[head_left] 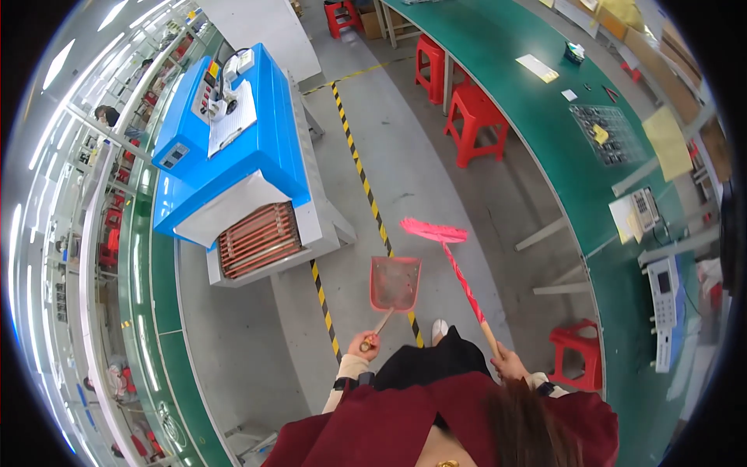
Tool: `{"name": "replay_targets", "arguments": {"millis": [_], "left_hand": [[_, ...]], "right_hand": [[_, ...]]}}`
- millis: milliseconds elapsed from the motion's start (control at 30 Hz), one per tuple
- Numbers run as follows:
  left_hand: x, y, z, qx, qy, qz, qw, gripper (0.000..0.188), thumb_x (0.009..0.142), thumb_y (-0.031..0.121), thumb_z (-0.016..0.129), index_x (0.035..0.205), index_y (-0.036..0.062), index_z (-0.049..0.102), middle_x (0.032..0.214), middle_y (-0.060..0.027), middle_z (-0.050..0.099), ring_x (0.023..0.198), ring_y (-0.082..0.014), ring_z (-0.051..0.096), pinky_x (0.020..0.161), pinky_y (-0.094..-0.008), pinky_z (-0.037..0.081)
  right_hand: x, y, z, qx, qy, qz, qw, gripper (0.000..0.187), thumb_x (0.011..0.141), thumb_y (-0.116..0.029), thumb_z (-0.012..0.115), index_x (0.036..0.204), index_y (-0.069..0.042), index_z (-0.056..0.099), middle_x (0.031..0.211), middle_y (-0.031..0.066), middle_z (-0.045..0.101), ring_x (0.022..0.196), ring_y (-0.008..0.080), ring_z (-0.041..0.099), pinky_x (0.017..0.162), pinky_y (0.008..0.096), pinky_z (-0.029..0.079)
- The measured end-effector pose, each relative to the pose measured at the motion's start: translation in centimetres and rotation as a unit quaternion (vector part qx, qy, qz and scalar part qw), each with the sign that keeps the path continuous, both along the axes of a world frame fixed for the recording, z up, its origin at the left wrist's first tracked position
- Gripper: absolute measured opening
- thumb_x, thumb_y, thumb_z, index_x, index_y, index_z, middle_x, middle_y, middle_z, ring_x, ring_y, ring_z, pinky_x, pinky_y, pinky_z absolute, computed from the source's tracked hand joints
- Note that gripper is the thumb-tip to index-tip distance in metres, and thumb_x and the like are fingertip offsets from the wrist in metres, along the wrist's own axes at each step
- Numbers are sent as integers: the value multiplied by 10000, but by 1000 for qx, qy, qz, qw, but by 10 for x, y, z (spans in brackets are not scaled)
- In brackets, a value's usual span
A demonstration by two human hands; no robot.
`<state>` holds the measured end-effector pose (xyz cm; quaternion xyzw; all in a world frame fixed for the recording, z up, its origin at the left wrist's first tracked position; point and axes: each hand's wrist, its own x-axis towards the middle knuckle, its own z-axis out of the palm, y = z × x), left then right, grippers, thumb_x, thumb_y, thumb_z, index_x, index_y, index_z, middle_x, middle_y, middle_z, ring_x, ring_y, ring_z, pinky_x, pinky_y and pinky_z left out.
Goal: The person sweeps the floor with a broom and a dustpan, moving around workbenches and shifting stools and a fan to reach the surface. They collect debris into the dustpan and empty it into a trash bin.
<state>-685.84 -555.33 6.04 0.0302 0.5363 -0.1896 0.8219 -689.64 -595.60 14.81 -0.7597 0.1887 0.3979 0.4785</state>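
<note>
My left hand [363,345] is closed round the short handle of a red dustpan [395,286]. The pan hangs out in front of me above the striped floor tape, with dust and a few small bits on it. In my right hand [510,364] is the wooden end of a long broom [465,286], its stick wrapped in pink-red plastic. The broom's pink head [434,230] points away from me, ahead and to the right of the dustpan, apart from it. I cannot tell whether the bristles touch the floor.
A blue machine [233,148] with a roller opening stands on the left. Yellow-black tape [359,156] runs along the grey floor. A long green workbench [537,132] curves along the right, with red stools [476,117] beside it and another red stool [576,354] near my right arm.
</note>
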Motion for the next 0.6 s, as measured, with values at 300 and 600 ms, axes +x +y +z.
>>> {"name": "replay_targets", "arguments": {"millis": [300,600], "left_hand": [[234,-13,-3,37,-23,-28,999,136,738,8,472,645,18,373,528,-52,398,435,-128,400,387,-204,369],[468,7,3,51,-42,-61,996,110,734,29,476,663,12,394,535,-70,408,450,-137,416,399,-210,379]], "right_hand": [[215,20,-22,34,-3,-18,999,561,783,-111,501,1284,-110,247,554,35,467,414,106,447,371,259,397],[456,62,-19,59,-21,-4,998,568,792,-116,506,1292,-110,236,558,25,450,410,98,422,379,245,382]]}}
